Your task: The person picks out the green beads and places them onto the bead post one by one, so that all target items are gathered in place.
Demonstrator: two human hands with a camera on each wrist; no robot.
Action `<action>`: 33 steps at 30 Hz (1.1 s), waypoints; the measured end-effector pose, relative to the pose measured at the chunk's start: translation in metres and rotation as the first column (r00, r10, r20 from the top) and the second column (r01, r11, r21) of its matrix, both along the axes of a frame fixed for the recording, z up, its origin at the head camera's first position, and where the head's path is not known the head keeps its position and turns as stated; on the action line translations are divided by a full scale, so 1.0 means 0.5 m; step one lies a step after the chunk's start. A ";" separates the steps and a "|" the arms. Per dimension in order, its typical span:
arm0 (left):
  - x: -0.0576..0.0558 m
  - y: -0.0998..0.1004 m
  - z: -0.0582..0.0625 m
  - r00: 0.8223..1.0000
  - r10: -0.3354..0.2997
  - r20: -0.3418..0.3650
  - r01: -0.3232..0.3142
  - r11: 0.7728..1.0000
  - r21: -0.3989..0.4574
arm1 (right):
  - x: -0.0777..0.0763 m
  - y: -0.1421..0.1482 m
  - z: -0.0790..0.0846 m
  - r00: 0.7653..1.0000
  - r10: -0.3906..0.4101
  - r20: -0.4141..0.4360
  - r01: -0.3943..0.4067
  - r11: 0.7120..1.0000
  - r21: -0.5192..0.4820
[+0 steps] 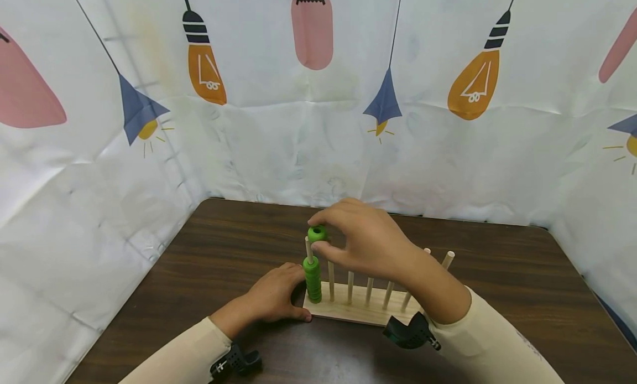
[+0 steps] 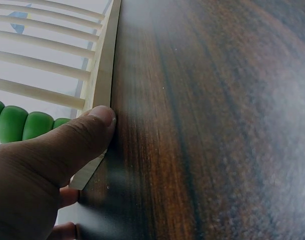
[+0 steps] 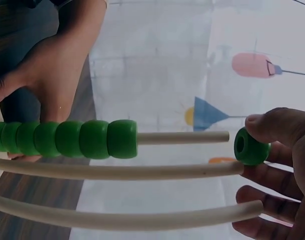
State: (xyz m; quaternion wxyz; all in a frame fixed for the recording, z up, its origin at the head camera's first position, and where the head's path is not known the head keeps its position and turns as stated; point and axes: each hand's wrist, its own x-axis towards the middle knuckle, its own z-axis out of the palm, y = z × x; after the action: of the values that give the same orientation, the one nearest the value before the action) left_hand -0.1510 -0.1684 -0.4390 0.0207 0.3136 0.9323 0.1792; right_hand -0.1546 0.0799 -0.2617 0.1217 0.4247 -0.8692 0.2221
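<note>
My right hand pinches a green bead between thumb and fingers. In the right wrist view, its hole faces the tip of the leftmost peg, with a small gap between them. Several green beads are stacked on the lower part of that peg. The peg rises from the left end of a wooden pegged base. My left hand holds that end of the base, its thumb against the front edge and its other fingers partly hidden.
Several bare pegs stand in a row to the right of the beaded one, some hidden behind my right arm. The base rests on a dark brown wooden table. A white sheet with printed lamps hangs behind the table.
</note>
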 end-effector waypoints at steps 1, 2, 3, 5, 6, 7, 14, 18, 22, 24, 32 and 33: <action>0.000 0.000 0.000 1.000 0.000 0.001 0.000 1.000 -0.001 | -0.001 -0.003 -0.001 1.000 0.000 -0.003 0.000 1.000 0.002; 0.000 0.000 0.000 1.000 0.001 0.001 -0.001 1.000 -0.002 | -0.002 -0.005 -0.001 1.000 0.000 -0.003 0.000 1.000 0.005; 0.000 0.000 0.000 1.000 0.000 0.001 0.000 1.000 -0.004 | -0.003 -0.008 -0.002 1.000 0.001 -0.001 -0.001 1.000 0.007; -0.001 0.000 0.000 1.000 0.000 0.000 0.000 1.000 -0.007 | -0.004 -0.013 -0.003 1.000 0.003 0.003 -0.003 1.000 0.014; -0.002 0.000 0.001 1.000 -0.001 0.001 0.001 1.000 -0.006 | -0.005 -0.016 -0.003 1.000 0.003 0.007 -0.003 1.000 0.019; -0.001 0.000 0.001 1.000 -0.001 0.002 0.001 1.000 -0.007 | -0.005 -0.019 -0.003 1.000 0.002 0.010 -0.002 1.000 0.023; -0.003 0.001 0.000 1.000 -0.008 0.002 0.008 1.000 -0.002 | -0.006 -0.029 -0.005 0.999 -0.023 0.033 0.021 0.998 0.058; -0.003 0.002 -0.002 1.000 -0.010 0.011 0.010 1.000 0.000 | 0.001 -0.025 -0.005 0.997 -0.054 0.047 0.050 0.995 0.091; -0.004 0.007 0.000 1.000 -0.013 0.005 0.013 1.000 -0.003 | 0.011 -0.007 -0.001 0.994 -0.098 0.041 0.094 0.991 0.090; -0.005 0.008 0.001 1.000 -0.014 0.000 0.014 1.000 -0.007 | 0.015 0.009 0.001 0.992 -0.122 0.024 0.119 0.990 0.077; -0.004 0.005 0.001 1.000 0.002 -0.009 -0.002 1.000 -0.029 | 0.018 0.095 0.000 0.972 -0.227 -0.053 0.230 0.972 0.052; -0.004 0.002 0.000 1.000 0.001 -0.016 -0.002 0.999 -0.035 | 0.019 0.107 -0.001 0.968 -0.246 -0.056 0.249 0.967 0.055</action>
State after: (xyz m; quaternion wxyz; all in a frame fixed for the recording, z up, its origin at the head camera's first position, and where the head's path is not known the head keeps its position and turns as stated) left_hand -0.1529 -0.1672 -0.4390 0.0188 0.3138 0.9356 0.1605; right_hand -0.1450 0.1336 -0.2622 0.1561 0.3217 -0.9187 0.1678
